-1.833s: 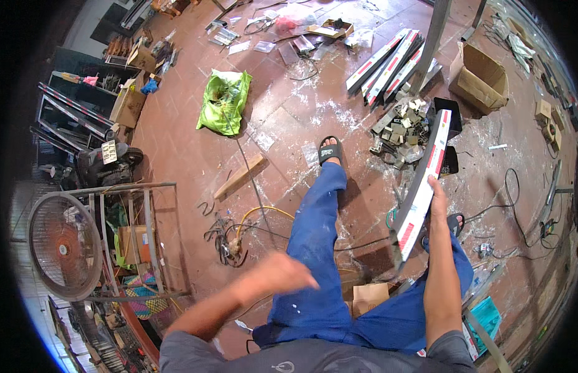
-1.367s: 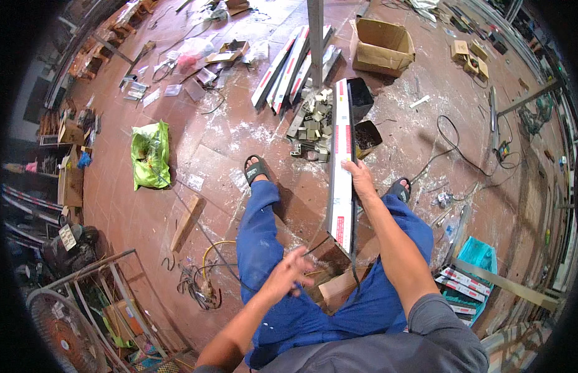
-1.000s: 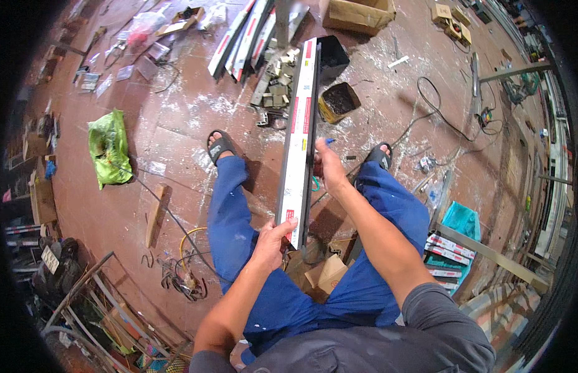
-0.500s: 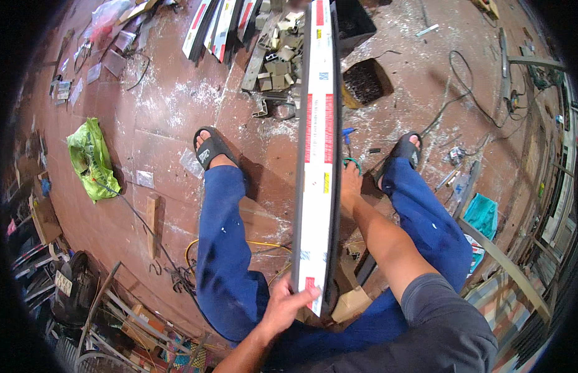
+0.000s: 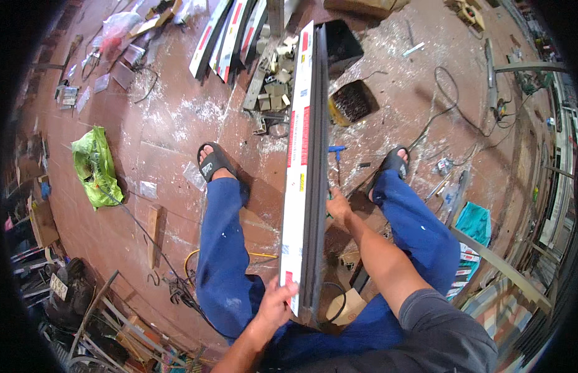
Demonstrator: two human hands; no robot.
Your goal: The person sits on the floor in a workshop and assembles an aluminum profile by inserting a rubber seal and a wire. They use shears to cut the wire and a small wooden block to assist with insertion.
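A long profile bar, with white film and red labels on one face and dark ribbed sides, stands lengthwise before me between my legs. My left hand grips its near end, thumb across the white face. Beside the bar's right side, my right hand is closed, its fingers partly hidden by the bar. A bit of green shows at those fingers, too little to name. Just beyond that hand, a blue T-handled tool lies on the floor.
Film-covered profiles and a heap of cut profile pieces lie ahead. Beside them stand a black bin and a cut-open container of dark bits. A green bag and a wooden block are left; cables trail right.
The bar has turned slightly, showing more of its dark ribbed side, and its far end has shifted left and nearer. My right hand has drawn back toward me; the green loop at it is now mostly hidden.
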